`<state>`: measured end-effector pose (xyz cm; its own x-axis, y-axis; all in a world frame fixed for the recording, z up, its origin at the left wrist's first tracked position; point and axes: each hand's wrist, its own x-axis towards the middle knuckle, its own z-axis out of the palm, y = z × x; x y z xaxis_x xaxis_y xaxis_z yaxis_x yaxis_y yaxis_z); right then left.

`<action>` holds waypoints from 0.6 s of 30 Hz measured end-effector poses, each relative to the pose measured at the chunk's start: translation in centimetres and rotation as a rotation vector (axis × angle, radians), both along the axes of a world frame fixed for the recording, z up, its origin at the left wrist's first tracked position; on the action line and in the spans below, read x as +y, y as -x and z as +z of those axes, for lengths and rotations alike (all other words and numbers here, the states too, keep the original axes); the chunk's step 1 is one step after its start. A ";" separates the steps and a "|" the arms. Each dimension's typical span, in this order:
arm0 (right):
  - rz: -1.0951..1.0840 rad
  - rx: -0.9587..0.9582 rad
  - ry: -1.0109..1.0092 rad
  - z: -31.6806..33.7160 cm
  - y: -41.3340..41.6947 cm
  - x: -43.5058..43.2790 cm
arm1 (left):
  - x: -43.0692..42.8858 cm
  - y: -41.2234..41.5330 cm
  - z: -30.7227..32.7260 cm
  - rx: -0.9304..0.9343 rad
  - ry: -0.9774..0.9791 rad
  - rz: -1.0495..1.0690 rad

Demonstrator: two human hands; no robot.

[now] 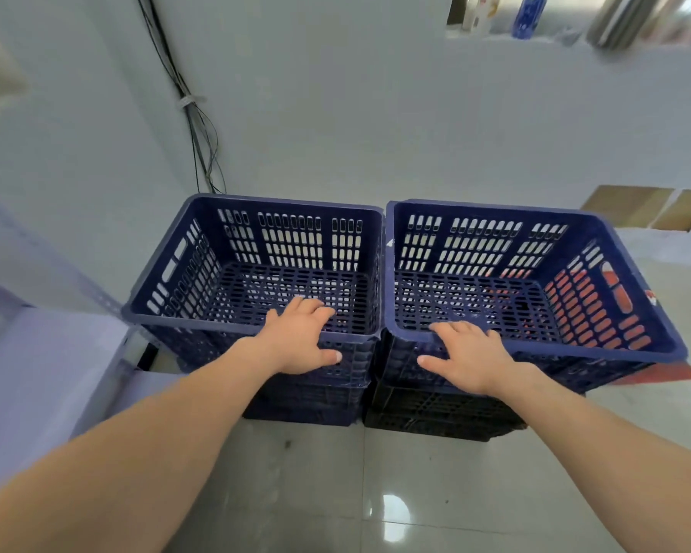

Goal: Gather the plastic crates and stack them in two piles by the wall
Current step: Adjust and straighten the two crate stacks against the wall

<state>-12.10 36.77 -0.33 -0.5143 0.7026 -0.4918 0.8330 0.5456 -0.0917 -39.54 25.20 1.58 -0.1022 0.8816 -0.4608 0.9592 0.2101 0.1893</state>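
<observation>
Topping both stacks, two blue crates touch.

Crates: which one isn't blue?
The black crate at the bottom on the right, below the blue crate that the right hand touches. All others visible are blue.

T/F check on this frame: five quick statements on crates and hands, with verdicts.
1. The left hand rests on the near rim of the left top crate. True.
2. The right top crate is red. False: it is blue; something red shows behind its slots.
3. The bottom crate of the right pile is black. True.
4. The right hand hangs clear of the crates. False: its fingers lie on the right top crate's near rim.
5. The left top crate is full of boxes. False: it is empty.
</observation>
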 end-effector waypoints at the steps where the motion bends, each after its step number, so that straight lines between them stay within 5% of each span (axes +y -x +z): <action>1: -0.003 0.012 0.009 0.3 0.0 -0.3 | -0.2 0.3 0.4 -0.006 -0.017 0.006; 7: -0.083 0.145 0.077 3.2 0.2 -1.9 | -0.2 0.7 4.2 -0.067 -0.176 -0.013; 18: -0.091 0.318 -0.134 11.0 -0.1 -2.5 | 0.8 0.0 12.1 -0.020 -0.381 -0.051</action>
